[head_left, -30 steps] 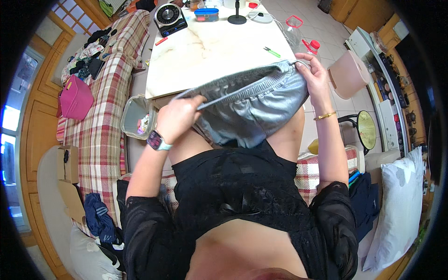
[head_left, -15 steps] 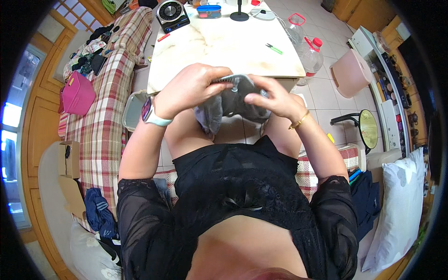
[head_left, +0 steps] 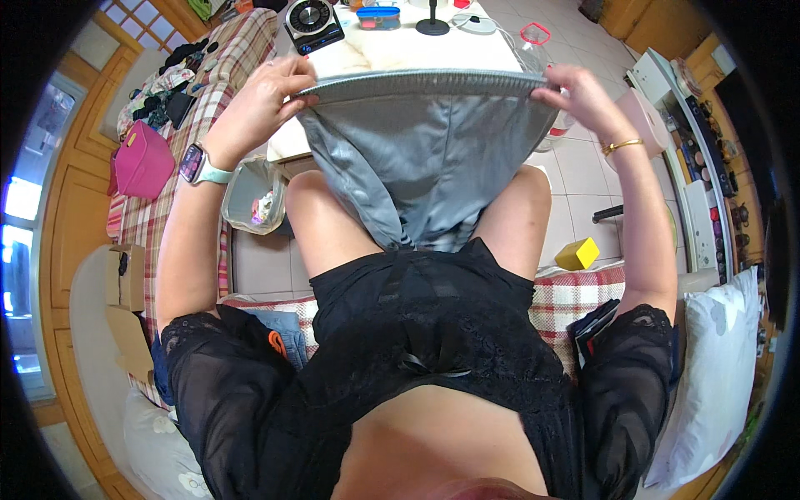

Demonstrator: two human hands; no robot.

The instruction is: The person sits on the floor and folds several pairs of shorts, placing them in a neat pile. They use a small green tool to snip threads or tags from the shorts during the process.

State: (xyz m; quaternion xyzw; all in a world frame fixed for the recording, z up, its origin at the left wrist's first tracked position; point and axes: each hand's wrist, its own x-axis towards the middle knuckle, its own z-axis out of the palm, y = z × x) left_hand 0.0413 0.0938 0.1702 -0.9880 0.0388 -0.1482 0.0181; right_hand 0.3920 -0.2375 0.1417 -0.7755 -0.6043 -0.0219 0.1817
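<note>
Sofa [head_left: 152,229], plaid, runs along L side; narrow gap of floor tile btwn it & the tabletop [head_left: 408,53]. Tabletop's near edge mostly hidden behind the garment; its L edge shows a bit below the L hand. Strip of surface shows btwn waistband & the stuff at the far end.

Grey garment [head_left: 417,142] hangs spread out, waistband up & drawn nearly straight across the tabletop, L edge to R edge; lower part drops off the near edge, btwn the knees, to nr the lap.

Pink bin [head_left: 654,125] stands off the R edge, partly behind R wrist. Grey bin [head_left: 236,200]: floor, just off near L corner, by L knee. Tile stretches R from R knee. Clear bottle [head_left: 533,57], red handle, close outside R edge.

L hand [head_left: 273,92]: fingers pinching waistband's L end, abt over L edge. R hand [head_left: 579,98]: fingers gripping the R end, just past R edge.

Blk device [head_left: 314,25] nr far L corner; blue-lidded box [head_left: 379,18] next, then blk stand [head_left: 432,25]. Yellow block [head_left: 577,253] beside R thigh.
</note>
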